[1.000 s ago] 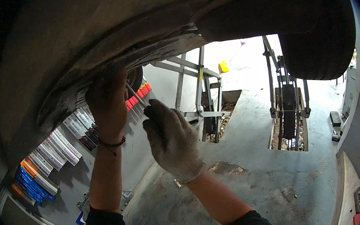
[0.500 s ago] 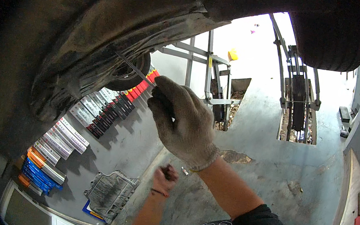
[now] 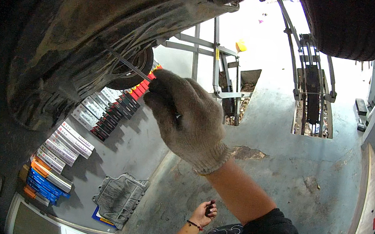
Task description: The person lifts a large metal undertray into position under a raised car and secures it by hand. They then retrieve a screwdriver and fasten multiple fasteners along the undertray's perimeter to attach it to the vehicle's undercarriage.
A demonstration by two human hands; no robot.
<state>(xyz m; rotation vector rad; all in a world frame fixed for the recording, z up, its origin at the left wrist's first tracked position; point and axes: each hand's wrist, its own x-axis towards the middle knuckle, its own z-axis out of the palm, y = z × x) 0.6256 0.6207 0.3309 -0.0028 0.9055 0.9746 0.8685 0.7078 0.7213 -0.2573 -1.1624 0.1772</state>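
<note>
My right hand (image 3: 187, 117), in a dirty knit glove, is closed around the handle of a screwdriver (image 3: 130, 67). Its thin metal shaft runs up and left into the mud-caked underside of a raised car (image 3: 90, 35). My left hand (image 3: 204, 212) is bare, with a dark band on the wrist. It hangs low near my body and pinches a small dark object (image 3: 209, 208), too small to identify.
A tyre (image 3: 348, 24) hangs at the upper right. On the floor below lie rows of long boxes (image 3: 104, 111), a grey plastic underbody cover (image 3: 119, 197), a metal lift frame (image 3: 212, 64) and a floor pit (image 3: 313, 104).
My left hand has left the car's underside and dropped down near my body. My right hand stays on the screwdriver, closer to the underside.
</note>
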